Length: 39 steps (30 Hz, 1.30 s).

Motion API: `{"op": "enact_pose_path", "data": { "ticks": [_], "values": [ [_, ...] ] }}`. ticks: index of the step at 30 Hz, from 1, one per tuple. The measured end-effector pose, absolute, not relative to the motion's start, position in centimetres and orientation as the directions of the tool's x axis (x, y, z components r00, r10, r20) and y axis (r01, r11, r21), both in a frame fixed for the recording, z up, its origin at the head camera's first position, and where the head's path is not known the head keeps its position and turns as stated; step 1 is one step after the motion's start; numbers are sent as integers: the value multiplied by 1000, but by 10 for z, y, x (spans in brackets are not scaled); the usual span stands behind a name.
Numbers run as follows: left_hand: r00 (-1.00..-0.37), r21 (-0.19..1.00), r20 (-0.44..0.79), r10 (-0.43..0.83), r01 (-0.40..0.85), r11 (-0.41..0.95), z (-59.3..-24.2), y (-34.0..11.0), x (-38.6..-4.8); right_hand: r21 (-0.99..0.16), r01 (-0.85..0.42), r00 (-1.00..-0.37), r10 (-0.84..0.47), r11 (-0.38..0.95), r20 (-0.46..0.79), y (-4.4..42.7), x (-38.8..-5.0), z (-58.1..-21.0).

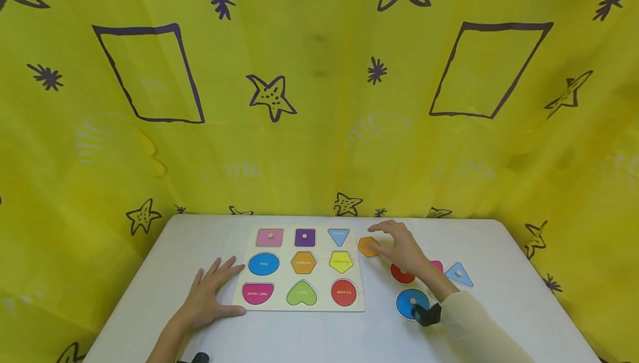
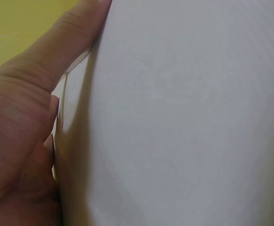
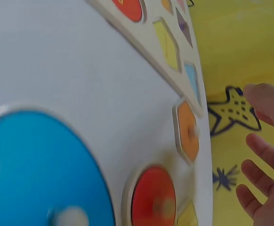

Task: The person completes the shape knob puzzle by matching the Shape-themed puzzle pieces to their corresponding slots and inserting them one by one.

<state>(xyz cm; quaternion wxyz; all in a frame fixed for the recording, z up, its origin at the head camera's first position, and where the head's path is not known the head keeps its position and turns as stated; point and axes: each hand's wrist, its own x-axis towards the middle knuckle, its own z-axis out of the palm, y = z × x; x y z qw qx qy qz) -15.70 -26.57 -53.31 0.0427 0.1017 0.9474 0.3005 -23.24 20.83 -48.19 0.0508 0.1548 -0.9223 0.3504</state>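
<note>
Hexagon piece (image 1: 368,247), orange and with a small knob, lies flat on the white table (image 1: 299,341), just beside the far right corner of the puzzle board (image 1: 321,280); whether the two touch, I cannot tell. Over it hovers the right hand (image 1: 403,248), released: its fingers are parted and bent a little, and in the right wrist view they stand apart from the piece and grasp nothing. The left hand (image 1: 207,295) is also released, with spread fingers and the thumb stretched out; it lies at the left edge of the board, the thumb tip by the near corner. On the board, the pink square piece (image 1: 263,239) and the purple square piece (image 1: 300,241) sit in the far row with their knobs up. The hexagon recess (image 1: 303,256), in the middle, shows its printed label, and so do the heart recess (image 1: 302,293) and the circular recess (image 1: 344,292) in the near row. To the right of the board lie the red circle piece (image 1: 398,277), the blue oval piece (image 1: 405,303) and the light blue triangle piece (image 1: 459,274); a pink piece (image 1: 437,265) is partly hidden by the right forearm, and a yellow piece (image 3: 188,217) appears only at the bottom of the right wrist view. A pale sleeve (image 1: 479,329) covers that forearm. Behind the table hangs a yellow cloth (image 1: 319,146), decorated with dark drawn stars.
</note>
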Motion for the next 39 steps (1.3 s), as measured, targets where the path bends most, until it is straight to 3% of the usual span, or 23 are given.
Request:
{"op": "enact_pose_path", "data": {
  "ticks": [9,17,27,39],
  "values": [
    [-975,582,-41,220,155,798,-529,-265,-156,-617,-278,-958,-165,736,235,267,-209,-482],
    [-976,583,-39,214,152,798,-534,-267,-156,-633,-137,-986,-47,761,157,309,-184,-489],
    [-976,590,-39,213,150,794,-533,-265,-156,-592,-69,-989,24,803,147,350,-169,-507],
    [-977,592,-48,206,138,794,-528,-264,-157,-559,-119,-968,31,821,250,373,-159,-525]
  ]
}}
